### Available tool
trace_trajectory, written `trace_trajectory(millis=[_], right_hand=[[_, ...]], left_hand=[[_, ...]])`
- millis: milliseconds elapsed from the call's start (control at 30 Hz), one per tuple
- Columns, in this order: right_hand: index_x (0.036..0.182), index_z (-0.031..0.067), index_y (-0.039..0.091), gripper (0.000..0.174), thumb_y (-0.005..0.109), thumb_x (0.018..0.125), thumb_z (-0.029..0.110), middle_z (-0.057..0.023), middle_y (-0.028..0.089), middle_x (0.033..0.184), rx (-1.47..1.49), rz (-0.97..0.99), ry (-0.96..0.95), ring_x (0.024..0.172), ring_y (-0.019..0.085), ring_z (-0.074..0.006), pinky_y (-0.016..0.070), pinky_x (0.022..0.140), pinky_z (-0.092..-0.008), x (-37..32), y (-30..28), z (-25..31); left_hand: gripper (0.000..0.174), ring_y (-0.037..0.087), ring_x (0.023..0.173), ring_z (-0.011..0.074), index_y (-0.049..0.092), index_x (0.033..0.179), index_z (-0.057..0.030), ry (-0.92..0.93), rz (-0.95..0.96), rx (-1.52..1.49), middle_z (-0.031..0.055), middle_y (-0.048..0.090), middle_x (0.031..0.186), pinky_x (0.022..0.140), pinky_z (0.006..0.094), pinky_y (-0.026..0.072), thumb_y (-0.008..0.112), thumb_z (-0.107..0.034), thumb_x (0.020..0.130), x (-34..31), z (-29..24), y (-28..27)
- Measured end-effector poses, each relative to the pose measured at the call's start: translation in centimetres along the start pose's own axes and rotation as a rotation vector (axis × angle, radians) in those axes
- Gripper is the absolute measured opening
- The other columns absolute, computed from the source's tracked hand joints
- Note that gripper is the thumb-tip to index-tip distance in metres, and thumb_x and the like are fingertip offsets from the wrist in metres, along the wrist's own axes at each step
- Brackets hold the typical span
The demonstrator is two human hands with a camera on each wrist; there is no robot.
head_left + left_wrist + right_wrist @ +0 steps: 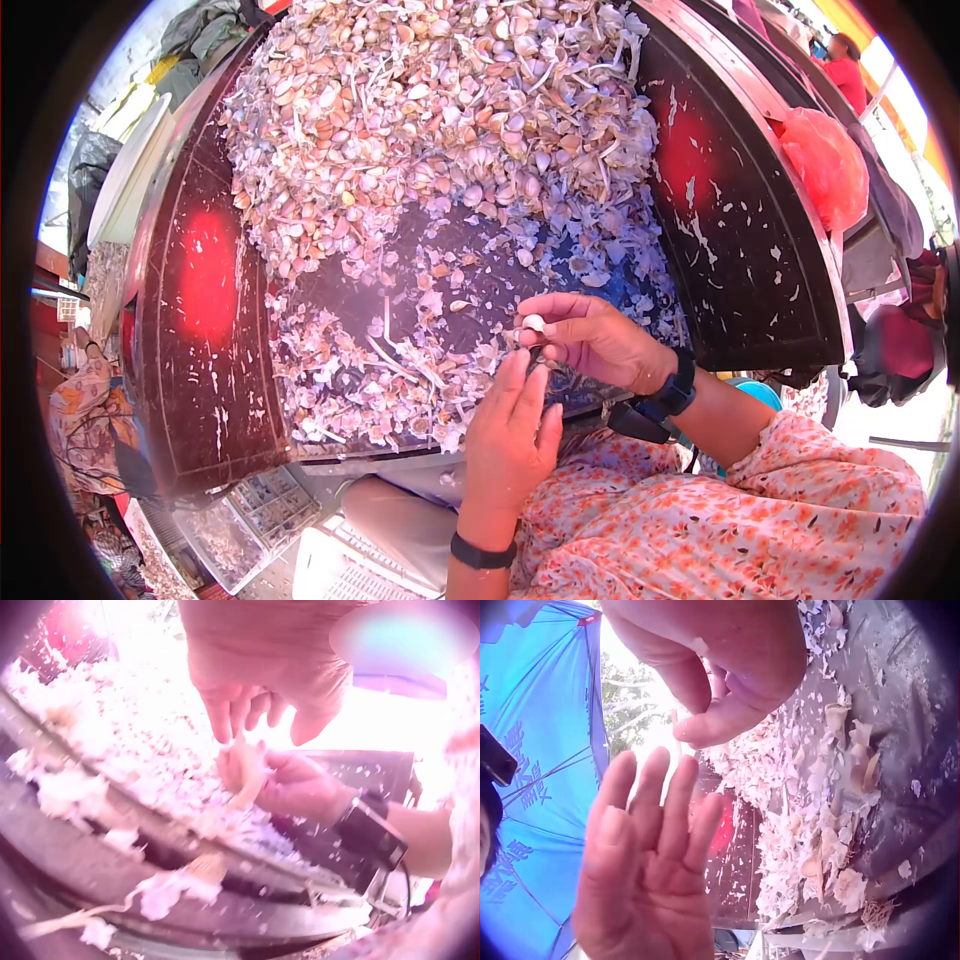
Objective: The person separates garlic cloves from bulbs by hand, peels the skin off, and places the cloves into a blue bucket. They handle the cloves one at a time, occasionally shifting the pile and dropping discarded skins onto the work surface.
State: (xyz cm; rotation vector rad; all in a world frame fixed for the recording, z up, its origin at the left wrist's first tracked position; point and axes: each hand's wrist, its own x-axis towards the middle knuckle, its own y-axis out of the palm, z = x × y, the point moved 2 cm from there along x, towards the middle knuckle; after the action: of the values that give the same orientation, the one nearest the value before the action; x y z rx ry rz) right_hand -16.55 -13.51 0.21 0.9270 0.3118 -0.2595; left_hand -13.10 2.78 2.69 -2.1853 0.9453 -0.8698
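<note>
In the head view, my right hand [610,345] pinches a pale garlic clove [534,323] between thumb and fingers, over the near edge of the table. Just below it, my left hand [508,435] points upward with its fingers fairly straight, the fingertips right by the clove. The right wrist view shows that left palm [656,892] facing the camera, fingers extended and slightly spread, with nothing held in it. Above it is the curled right hand [727,675]. Thin garlic skins [425,375] lie scattered in front of both hands.
A big heap of garlic cloves and skins [430,110] covers the far part of the dark table [480,250]. Raised dark side panels [215,330] flank it. A red plastic bag [825,165] hangs at the right. A white crate [340,560] stands below the near edge.
</note>
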Motion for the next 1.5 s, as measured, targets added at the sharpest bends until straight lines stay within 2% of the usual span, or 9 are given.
trace_trajectory(millis=[200, 300, 400, 500, 533, 667, 933, 1100, 1500], right_hand=[[0.107, -0.0018, 0.057, 0.022, 0.051, 0.092, 0.014, -0.0025, 0.058, 0.079, -0.091, 0.047, 0.014, 0.062, 0.055, -0.0076, 0.0457, 0.053, -0.0190, -0.3, 0.5, -0.2], [0.103, -0.0019, 0.057, 0.025, 0.048, 0.094, 0.019, -0.0022, 0.058, 0.076, -0.156, 0.018, 0.020, 0.053, 0.050, -0.0056, 0.0388, 0.046, -0.0184, 0.0, 0.7, -1.1], [0.102, -0.0015, 0.057, 0.022, 0.050, 0.093, 0.018, -0.0031, 0.058, 0.077, -0.087, 0.010, 0.032, 0.053, 0.049, -0.0061, 0.0391, 0.046, -0.0182, -0.1, 1.0, -1.4], [0.102, -0.0001, 0.056, 0.020, 0.051, 0.092, 0.016, -0.0050, 0.059, 0.078, -0.089, 0.008, 0.021, 0.053, 0.049, -0.0068, 0.0396, 0.046, -0.0183, -0.6, 1.4, -1.6], [0.102, 0.0011, 0.056, 0.018, 0.051, 0.091, 0.014, -0.0036, 0.055, 0.074, -0.041, -0.028, 0.027, 0.054, 0.047, -0.0061, 0.0365, 0.045, -0.0179, -1.3, 2.2, -1.6], [0.102, 0.0057, 0.054, 0.014, 0.051, 0.092, 0.015, 0.0020, 0.049, 0.076, -0.036, 0.466, 0.272, 0.055, 0.043, -0.0043, 0.0318, 0.044, -0.0180, -4.0, 4.8, -4.3], [0.095, 0.0029, 0.054, 0.016, 0.049, 0.092, 0.018, -0.0033, 0.049, 0.067, -0.960, 0.332, -0.176, 0.062, 0.047, -0.0135, 0.0424, 0.059, -0.0300, -2.1, 2.0, -4.8], [0.089, 0.0029, 0.057, 0.016, 0.053, 0.087, 0.018, -0.0204, 0.059, 0.075, -1.352, -0.216, -0.590, 0.069, 0.060, -0.0350, 0.0462, 0.063, -0.0401, 2.2, -0.4, 0.5], [0.099, 0.0006, 0.052, 0.026, 0.059, 0.081, 0.018, -0.0225, 0.062, 0.080, -1.917, -0.421, -0.293, 0.079, 0.060, -0.0413, 0.0470, 0.071, -0.0470, 7.9, -1.8, 3.6]], left_hand=[[0.049, 0.047, 0.119, 0.0335, 0.047, 0.123, 0.0049, 0.339, 0.081, -0.710, 0.0267, 0.045, 0.128, 0.096, 0.0413, 0.0420, 0.062, -0.013, 0.079, 0.5, -9.7, -7.7], [0.026, 0.064, 0.095, 0.0302, 0.061, 0.105, 0.0004, 0.593, -0.277, -0.675, 0.0188, 0.063, 0.105, 0.079, 0.0371, 0.0522, 0.060, -0.015, 0.083, 1.2, -14.0, -9.0], [0.027, 0.066, 0.089, 0.0297, 0.060, 0.105, -0.0014, 0.331, -0.111, -0.744, 0.0172, 0.065, 0.103, 0.076, 0.0387, 0.0538, 0.061, -0.015, 0.081, -0.3, -14.2, -12.0], [0.024, 0.066, 0.079, 0.0359, 0.055, 0.105, 0.0026, 0.635, -0.262, -1.013, 0.0187, 0.064, 0.096, 0.069, 0.0445, 0.0553, 0.058, -0.006, 0.083, -2.7, -8.1, -10.6], [0.022, 0.065, 0.075, 0.0373, 0.053, 0.104, 0.0046, 0.108, -0.629, -0.918, 0.0231, 0.062, 0.092, 0.065, 0.0453, 0.0554, 0.054, -0.004, 0.084, -3.6, -8.6, -7.9], [0.045, 0.034, 0.129, 0.0298, 0.039, 0.129, 0.0112, -0.606, -0.306, -0.857, 0.0235, 0.039, 0.136, 0.106, 0.0381, 0.0246, 0.047, -0.010, 0.090, -1.4, -2.6, -3.0], [0.031, 0.056, 0.110, 0.0263, 0.054, 0.119, 0.0048, -0.603, -0.364, -0.590, 0.0192, 0.057, 0.118, 0.091, 0.0353, 0.0441, 0.046, -0.009, 0.091, 3.4, 4.4, -0.3], [0.015, 0.064, 0.086, 0.0282, 0.063, 0.088, 0.0019, -0.225, 0.074, 0.573, 0.0149, 0.064, 0.094, 0.074, 0.0380, 0.0508, 0.053, -0.006, 0.080, 6.8, 8.4, 2.7], [0.014, 0.065, 0.073, 0.0269, 0.065, 0.088, -0.0048, -0.255, 0.197, 0.555, 0.0111, 0.064, 0.085, 0.065, 0.0357, 0.0518, 0.054, -0.008, 0.079, 5.2, 6.8, 1.5]])
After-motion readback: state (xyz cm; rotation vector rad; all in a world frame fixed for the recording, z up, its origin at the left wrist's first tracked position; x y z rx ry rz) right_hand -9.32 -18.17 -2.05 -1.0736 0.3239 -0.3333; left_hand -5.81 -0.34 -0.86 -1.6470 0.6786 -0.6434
